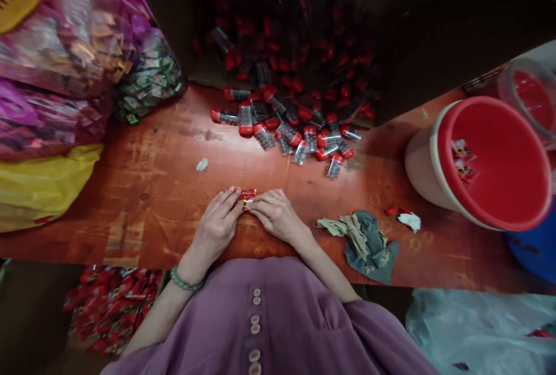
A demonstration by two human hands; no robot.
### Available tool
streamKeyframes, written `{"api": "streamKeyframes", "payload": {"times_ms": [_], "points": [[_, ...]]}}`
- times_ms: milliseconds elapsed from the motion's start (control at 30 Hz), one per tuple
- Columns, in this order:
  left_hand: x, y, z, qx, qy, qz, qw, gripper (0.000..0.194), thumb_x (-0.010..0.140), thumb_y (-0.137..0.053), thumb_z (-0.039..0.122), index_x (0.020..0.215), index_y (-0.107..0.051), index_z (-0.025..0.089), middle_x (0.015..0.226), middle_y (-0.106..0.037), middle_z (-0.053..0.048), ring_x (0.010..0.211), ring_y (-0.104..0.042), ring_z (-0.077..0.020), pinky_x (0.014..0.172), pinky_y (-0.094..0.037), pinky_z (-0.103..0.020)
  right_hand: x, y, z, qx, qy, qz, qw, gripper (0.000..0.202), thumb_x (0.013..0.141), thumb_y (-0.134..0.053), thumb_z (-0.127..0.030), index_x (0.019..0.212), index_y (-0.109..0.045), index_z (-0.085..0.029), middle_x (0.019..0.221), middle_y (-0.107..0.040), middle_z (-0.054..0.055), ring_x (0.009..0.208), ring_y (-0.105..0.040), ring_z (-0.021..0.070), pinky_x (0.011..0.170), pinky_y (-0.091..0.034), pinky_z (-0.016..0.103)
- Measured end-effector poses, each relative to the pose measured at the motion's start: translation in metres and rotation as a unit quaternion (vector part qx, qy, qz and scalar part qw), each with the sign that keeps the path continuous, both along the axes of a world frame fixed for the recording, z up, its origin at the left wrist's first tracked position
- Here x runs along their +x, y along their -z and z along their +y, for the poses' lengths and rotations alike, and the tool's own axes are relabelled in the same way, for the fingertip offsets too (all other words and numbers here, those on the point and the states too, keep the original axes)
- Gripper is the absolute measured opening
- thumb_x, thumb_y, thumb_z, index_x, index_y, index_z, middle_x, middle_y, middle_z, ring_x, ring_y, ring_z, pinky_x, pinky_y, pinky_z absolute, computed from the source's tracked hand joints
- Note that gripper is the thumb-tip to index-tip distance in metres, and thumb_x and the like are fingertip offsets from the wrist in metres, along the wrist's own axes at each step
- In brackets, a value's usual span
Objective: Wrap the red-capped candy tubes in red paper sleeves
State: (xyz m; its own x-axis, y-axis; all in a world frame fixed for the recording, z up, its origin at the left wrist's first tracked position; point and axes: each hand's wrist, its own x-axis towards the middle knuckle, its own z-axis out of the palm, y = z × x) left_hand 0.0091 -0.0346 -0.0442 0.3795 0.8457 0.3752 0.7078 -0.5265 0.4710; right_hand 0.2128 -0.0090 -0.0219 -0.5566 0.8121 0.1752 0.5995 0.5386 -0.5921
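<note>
Both my hands meet over the wooden table near its front edge. My left hand [219,218], with a green bead bracelet at the wrist, has its fingers closed on the left side of a small red packet [247,194]. Fingers of my right hand [275,213] pinch the packet's lower right side, by a white and yellow part. The fingertips partly cover the packet. Beyond the hands lie many small clear tubes with red caps [264,136], spilling from a dark box.
At the right stands a bucket with a red lid [499,160] holding small packets. A grey-green cloth [369,244] and rubber bands lie before it. Bags of packets [65,44] and a yellow bag [47,186] fill the left. Below the table is a box of red packets [113,305].
</note>
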Motion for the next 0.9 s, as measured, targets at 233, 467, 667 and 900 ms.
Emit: {"api": "streamKeyframes", "payload": {"times_ms": [233, 467, 667, 900], "points": [[0.001, -0.012, 0.007, -0.006, -0.026, 0.032, 0.999, 0.02, 0.093, -0.054, 0.015, 0.097, -0.072, 0.021, 0.091, -0.073, -0.009, 0.08, -0.062, -0.0198, 0.075, -0.053, -0.033, 0.055, -0.017, 0.05, 0.021, 0.242, -0.084, 0.966, 0.021, 0.096, -0.053, -0.026, 0.099, -0.071, -0.017, 0.096, -0.07, 0.013, 0.093, -0.06, 0.0274, 0.085, -0.046, 0.043], [0.009, -0.022, 0.012, -0.048, -0.006, 0.044, 0.998, 0.025, 0.098, -0.049, 0.028, 0.105, -0.071, 0.017, 0.087, -0.071, -0.009, 0.075, -0.059, -0.0192, 0.071, -0.051, -0.031, 0.059, 0.005, 0.086, -0.028, 0.438, -0.068, 0.896, 0.034, 0.085, -0.065, -0.048, 0.097, -0.058, -0.017, 0.094, -0.066, 0.013, 0.086, -0.061, 0.0276, 0.078, -0.048, 0.043], [0.012, -0.032, 0.018, -0.113, 0.007, 0.046, 0.992, 0.032, 0.1, -0.041, 0.026, 0.095, -0.071, 0.017, 0.088, -0.069, -0.009, 0.078, -0.06, -0.019, 0.075, -0.051, -0.033, 0.053, 0.011, 0.077, -0.075, 0.44, 0.088, 0.89, 0.036, 0.079, -0.067, -0.034, 0.11, -0.054, -0.02, 0.081, -0.058, 0.0, 0.072, -0.056, 0.0176, 0.074, -0.049, 0.035], [0.012, -0.035, 0.031, -0.181, 0.008, 0.024, 0.983, 0.03, 0.096, -0.047, 0.022, 0.077, -0.069, 0.017, 0.078, -0.068, -0.006, 0.073, -0.061, -0.0179, 0.071, -0.049, -0.031, 0.051, 0.011, 0.049, -0.203, 0.274, 0.311, 0.887, 0.05, 0.085, -0.065, -0.039, 0.131, -0.053, -0.026, 0.077, -0.049, -0.003, 0.063, -0.052, 0.0127, 0.06, -0.052, 0.029]]}}
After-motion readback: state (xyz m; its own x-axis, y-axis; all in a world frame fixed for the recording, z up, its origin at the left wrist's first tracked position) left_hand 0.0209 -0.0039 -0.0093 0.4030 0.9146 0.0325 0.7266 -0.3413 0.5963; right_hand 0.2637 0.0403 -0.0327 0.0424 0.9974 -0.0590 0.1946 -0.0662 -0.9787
